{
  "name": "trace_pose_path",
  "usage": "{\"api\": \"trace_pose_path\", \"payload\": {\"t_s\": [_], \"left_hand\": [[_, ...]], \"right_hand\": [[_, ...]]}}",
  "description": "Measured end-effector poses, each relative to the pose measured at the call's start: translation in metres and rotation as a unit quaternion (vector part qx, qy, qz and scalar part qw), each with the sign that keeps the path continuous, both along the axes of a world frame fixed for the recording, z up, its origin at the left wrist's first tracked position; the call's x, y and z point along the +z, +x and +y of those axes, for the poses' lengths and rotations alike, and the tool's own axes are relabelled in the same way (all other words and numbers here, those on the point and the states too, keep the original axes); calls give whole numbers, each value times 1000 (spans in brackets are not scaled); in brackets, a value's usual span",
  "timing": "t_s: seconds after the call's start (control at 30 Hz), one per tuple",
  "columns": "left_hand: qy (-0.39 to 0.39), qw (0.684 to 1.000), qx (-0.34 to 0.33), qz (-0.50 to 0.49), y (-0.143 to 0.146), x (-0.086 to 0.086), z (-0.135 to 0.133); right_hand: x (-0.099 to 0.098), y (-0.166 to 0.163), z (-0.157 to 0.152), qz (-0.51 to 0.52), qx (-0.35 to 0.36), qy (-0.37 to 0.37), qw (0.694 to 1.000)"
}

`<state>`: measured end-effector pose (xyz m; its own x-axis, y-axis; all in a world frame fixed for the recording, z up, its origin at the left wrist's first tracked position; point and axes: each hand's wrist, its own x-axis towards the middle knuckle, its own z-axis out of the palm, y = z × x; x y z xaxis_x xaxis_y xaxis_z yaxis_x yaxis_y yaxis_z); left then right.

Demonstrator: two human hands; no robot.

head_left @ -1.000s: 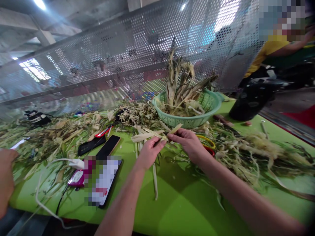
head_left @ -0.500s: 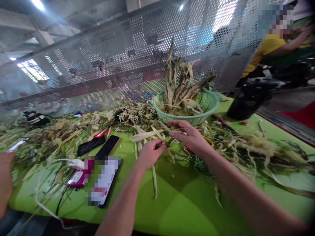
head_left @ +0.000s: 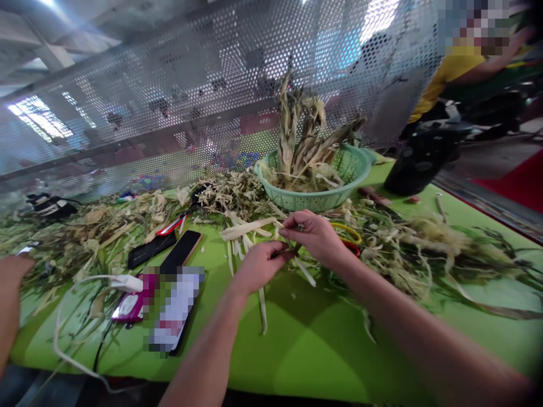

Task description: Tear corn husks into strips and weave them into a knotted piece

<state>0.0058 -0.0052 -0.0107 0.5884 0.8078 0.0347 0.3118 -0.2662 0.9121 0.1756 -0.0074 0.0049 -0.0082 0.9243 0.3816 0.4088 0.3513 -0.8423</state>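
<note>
My left hand point(head_left: 261, 265) pinches a thin plant stem point(head_left: 293, 249) between thumb and fingers, over the green table. Beside it, my right hand point(head_left: 316, 237) has its fingertips closed at the stem's upper part, where pale strips show; its exact hold is partly hidden. A pale strip point(head_left: 306, 273) hangs below the two hands. Loose whitish strips point(head_left: 246, 229) lie just left of them. Behind the hands stands a light green basket point(head_left: 316, 200) with tall dried leafy stalks point(head_left: 292, 138) in it. A yellow ring point(head_left: 348, 230) lies right of my right hand.
Phones point(head_left: 181, 251), a magenta device point(head_left: 134, 302) and a white cable point(head_left: 57, 333) lie left. Plant scraps point(head_left: 106, 226) spread along the back, with another heap point(head_left: 424, 243) right. A black bin point(head_left: 418, 164) stands far right. Another person's hand point(head_left: 14, 277) is at the left edge.
My right hand has come down from a spread position and closed at the stem beside my left hand. A pale strip now hangs lower. The view has shifted slightly.
</note>
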Motion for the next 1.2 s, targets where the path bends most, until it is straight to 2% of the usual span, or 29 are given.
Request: {"api": "trace_pose_path", "payload": {"t_s": [0.2, 0.27, 0.37, 0.43, 0.5, 0.57, 0.63, 0.67, 0.83, 0.97, 1.2], "left_hand": [[2, 1000, -4, -14, 1, 1, -2], [-4, 999, 23, -27, 0, 1, 0], [10, 993, 94, -64, -1, -1, 4], [26, 987, 129, -97, -2, -3, 7], [38, 983, 141, -116, -2, -4, 8], [45, 982, 137, -125, -1, -4, 8], [35, 982, 126, -138, 0, -3, 6], [26, 981, 125, -145, 0, -2, 6], [33, 975, 182, -125, -1, -1, 4], [45, 979, 173, -96, 0, 2, 1], [57, 983, 157, -70, 1, 2, -1]], "right_hand": [[-2, -2, 1, -6, -30, 14, 999], [2, 2, 1, -43, -55, 59, 996], [8, 8, 1, -57, -131, 126, 982], [8, 10, 1, -29, -150, 75, 985], [6, 9, 1, -5, -100, -38, 994], [3, 4, 1, 35, 6, -141, 989], [0, -1, 1, 109, 96, -183, 972], [-1, -3, 1, 144, 118, -187, 965], [-3, -6, 2, 201, 111, -173, 958], [-1, -5, 2, 242, 152, -192, 939], [-4, -9, 2, 256, 113, -198, 939]]}}
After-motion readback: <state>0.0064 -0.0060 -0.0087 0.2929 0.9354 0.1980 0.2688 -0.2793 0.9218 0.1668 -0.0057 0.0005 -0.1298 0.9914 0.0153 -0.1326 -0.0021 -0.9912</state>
